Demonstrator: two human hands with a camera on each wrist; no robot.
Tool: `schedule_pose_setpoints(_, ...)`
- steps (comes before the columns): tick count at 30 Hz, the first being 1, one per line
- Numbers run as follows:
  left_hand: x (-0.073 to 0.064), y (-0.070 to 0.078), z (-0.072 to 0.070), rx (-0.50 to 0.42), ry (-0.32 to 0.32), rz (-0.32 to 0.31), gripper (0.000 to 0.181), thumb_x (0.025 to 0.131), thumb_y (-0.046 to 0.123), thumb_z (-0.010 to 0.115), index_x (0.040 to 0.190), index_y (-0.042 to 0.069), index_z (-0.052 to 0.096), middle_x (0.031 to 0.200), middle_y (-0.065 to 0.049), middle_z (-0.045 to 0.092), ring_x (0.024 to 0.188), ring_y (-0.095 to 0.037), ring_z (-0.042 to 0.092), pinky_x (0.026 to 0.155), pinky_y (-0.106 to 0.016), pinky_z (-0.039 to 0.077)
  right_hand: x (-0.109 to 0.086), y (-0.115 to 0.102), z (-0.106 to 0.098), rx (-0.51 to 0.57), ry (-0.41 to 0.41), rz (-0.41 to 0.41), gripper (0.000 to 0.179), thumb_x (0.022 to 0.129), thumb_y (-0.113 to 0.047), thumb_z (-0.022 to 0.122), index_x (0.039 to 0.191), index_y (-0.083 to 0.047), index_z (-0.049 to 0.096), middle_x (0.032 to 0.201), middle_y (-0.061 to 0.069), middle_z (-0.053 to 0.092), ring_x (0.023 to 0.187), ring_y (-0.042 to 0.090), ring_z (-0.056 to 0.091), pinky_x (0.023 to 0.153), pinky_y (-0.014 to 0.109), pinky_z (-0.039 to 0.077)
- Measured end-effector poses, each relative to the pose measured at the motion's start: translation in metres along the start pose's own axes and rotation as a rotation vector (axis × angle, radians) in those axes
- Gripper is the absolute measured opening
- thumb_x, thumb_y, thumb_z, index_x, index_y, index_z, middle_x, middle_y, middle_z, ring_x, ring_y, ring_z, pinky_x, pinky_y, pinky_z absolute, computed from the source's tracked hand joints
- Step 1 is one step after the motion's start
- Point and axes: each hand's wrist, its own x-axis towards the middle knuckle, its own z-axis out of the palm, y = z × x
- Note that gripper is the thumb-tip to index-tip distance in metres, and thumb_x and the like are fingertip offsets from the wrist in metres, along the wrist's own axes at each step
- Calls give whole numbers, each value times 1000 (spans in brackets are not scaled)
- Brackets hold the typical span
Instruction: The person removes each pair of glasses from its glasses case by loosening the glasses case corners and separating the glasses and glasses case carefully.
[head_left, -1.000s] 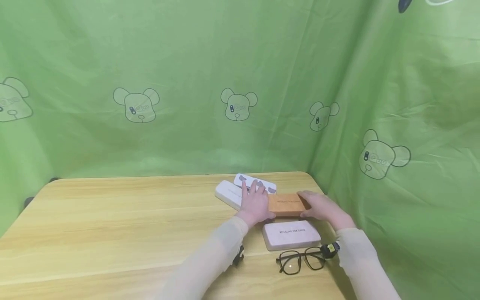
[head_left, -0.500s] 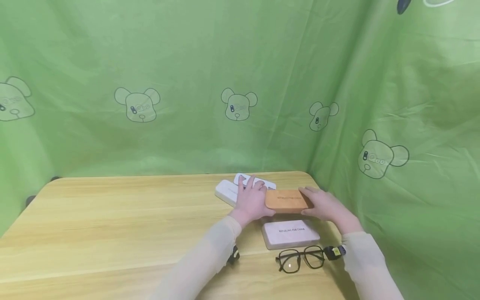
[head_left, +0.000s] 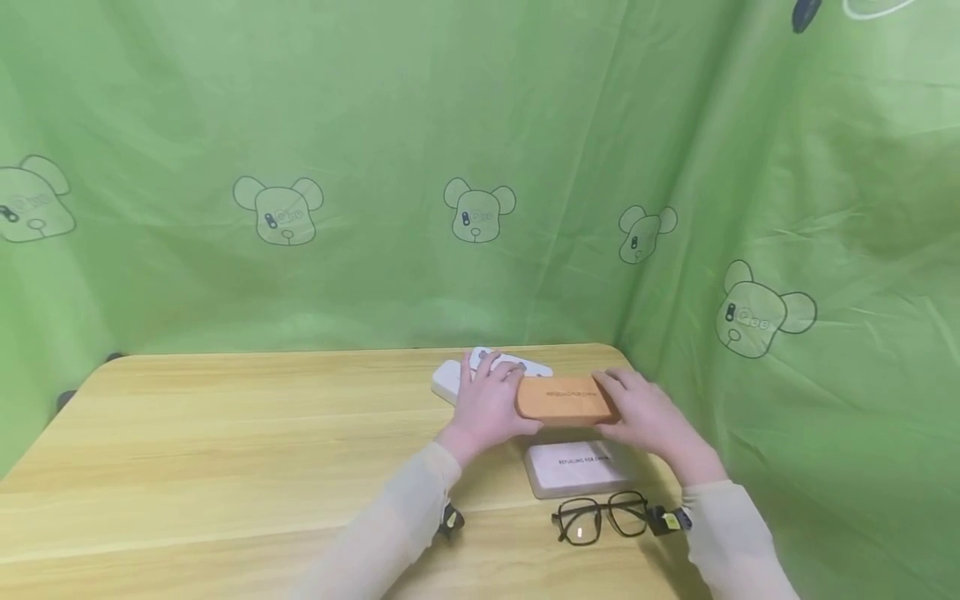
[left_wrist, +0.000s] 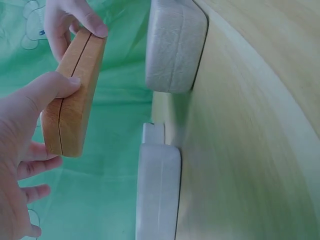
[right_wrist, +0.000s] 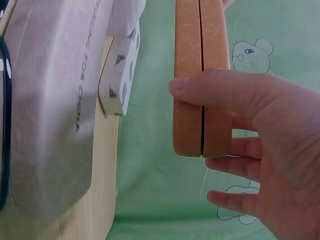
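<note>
Both hands hold an orange glasses case (head_left: 566,400) above the table, its lid closed with a dark seam along the side. My left hand (head_left: 486,408) grips its left end, thumb on the near side and fingers behind. At the other end, my right hand (head_left: 647,417) pinches the case the same way, as the right wrist view shows with the thumb (right_wrist: 210,90) across the seam. Below lies a pale pink glasses case (head_left: 577,468) with dark lettering. Black-framed glasses (head_left: 600,518) lie in front of it.
Behind my left hand are a white glasses case (head_left: 447,379), partly hidden, and a white case with grey patches (head_left: 517,362). They stand near the back edge of the wooden table (head_left: 262,450). A green curtain (head_left: 375,275) surrounds the back and right side.
Both hands have raised the orange case off the table and shifted it slightly left. The pink case and the glasses have stayed in place.
</note>
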Motion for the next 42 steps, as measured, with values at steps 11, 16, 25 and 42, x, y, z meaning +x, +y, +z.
schedule_pose_setpoints(11, -20, -14, -10, -17, 11, -18, 84, 66, 70, 74, 130, 18, 60, 135, 3, 58, 143, -25, 35, 119, -67, 7, 0, -17, 4, -9, 70, -62, 87, 69, -34, 84, 140, -1, 48, 134, 26, 55, 122, 44, 53, 105, 61, 42)
schedule_pose_setpoints(16, -29, -21, -14, -20, 10, -10, 82, 66, 70, 73, 130, 20, 60, 136, 4, 58, 142, -26, 36, 118, -67, 9, 0, -26, 4, -47, 104, -96, 86, 66, -38, 85, 138, -3, 52, 129, 22, 59, 116, 41, 57, 102, 60, 45)
schedule_pose_setpoints(25, -46, -33, -25, -43, -14, -29, 82, 68, 69, 72, 130, 17, 60, 137, 2, 58, 142, -27, 36, 119, -66, 9, 0, -45, 5, -15, 99, -121, 86, 67, -39, 85, 137, -3, 52, 129, 22, 60, 118, 41, 56, 104, 60, 43)
schedule_pose_setpoints(42, -75, -53, -38, -85, -15, -53, 80, 65, 65, 78, 127, 17, 61, 135, 1, 58, 142, -30, 37, 118, -67, 8, -1, -78, 16, 10, 121, -140, 88, 65, -43, 85, 140, -10, 51, 129, 15, 62, 120, 34, 55, 110, 58, 38)
